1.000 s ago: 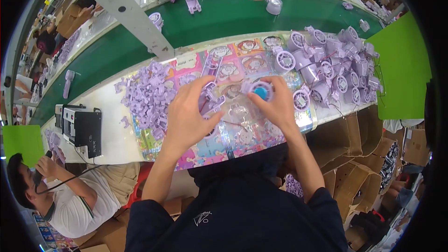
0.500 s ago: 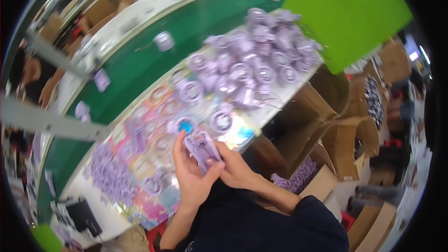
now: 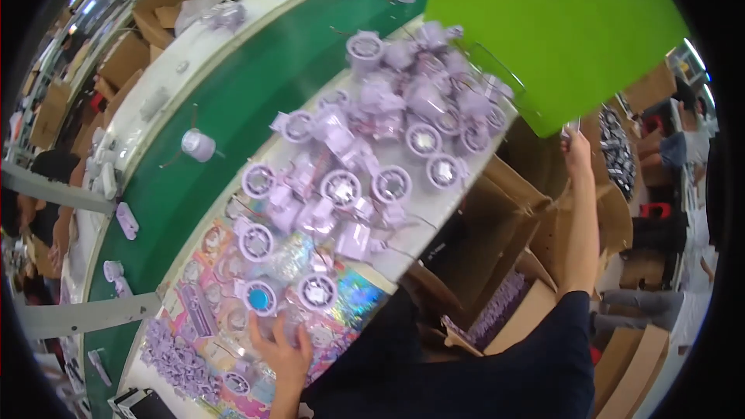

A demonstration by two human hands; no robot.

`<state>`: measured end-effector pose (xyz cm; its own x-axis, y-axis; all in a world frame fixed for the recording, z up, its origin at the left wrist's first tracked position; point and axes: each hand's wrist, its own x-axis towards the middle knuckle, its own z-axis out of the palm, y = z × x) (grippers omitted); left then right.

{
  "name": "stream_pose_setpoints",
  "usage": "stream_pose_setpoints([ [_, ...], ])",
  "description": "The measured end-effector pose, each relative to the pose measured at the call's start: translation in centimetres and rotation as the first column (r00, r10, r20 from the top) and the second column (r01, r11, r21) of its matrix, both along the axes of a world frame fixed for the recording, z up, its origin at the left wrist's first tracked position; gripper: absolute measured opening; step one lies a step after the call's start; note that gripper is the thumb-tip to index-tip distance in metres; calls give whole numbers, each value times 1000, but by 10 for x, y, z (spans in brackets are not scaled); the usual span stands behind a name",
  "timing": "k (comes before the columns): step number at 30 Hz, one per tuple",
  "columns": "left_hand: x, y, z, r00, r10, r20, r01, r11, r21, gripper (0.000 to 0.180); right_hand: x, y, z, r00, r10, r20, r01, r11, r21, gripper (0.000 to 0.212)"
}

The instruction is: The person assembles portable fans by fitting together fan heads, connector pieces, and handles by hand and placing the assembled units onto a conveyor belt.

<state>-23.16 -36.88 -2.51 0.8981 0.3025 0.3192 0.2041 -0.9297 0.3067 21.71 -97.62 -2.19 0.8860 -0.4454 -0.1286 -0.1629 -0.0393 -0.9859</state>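
Note:
My left hand (image 3: 283, 351) rests low over the colourful mat, its fingers spread at the lower edge of a round lilac fan housing (image 3: 259, 296) with a blue disc in its middle. Whether the fingertips press on that housing is hard to see. Out to the right, my right hand (image 3: 576, 152) is raised with the arm stretched, fingers closed around a small shiny thing (image 3: 572, 127) below the green panel. Its kind cannot be made out. Beside the left hand lies another lilac fan head (image 3: 317, 291), and a long lilac handle shell (image 3: 198, 310) is farther left.
Lilac fan heads (image 3: 424, 140) with wires are heaped on the white table. A heap of small lilac parts (image 3: 178, 361) lies at the lower left. Behind runs a green conveyor belt (image 3: 256, 70) carrying scattered parts. A green panel (image 3: 543, 39) and cardboard boxes (image 3: 504, 190) stand right.
My hands have parted from the open lilac shell they held together. The right hand has swung far out to the right; the left has come down onto the mat. The view has shifted.

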Motion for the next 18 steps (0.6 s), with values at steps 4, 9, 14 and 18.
stream_pose_setpoints([
  [4,3,-2,-6,999,52,-4,-52,999,11,50,81,31,-26,988,144,50,-152,933,325,22],
  [9,10,-7,-2,994,104,-44,-100,991,87,45,146,144,-68,936,351,17,-339,890,306,22],
  [14,12,-5,-2,995,99,17,-100,993,58,49,160,192,-92,876,482,-16,-468,857,216,23],
  [18,9,-3,4,994,108,-19,-106,990,88,49,158,148,-92,877,478,-37,-474,876,87,23],
])
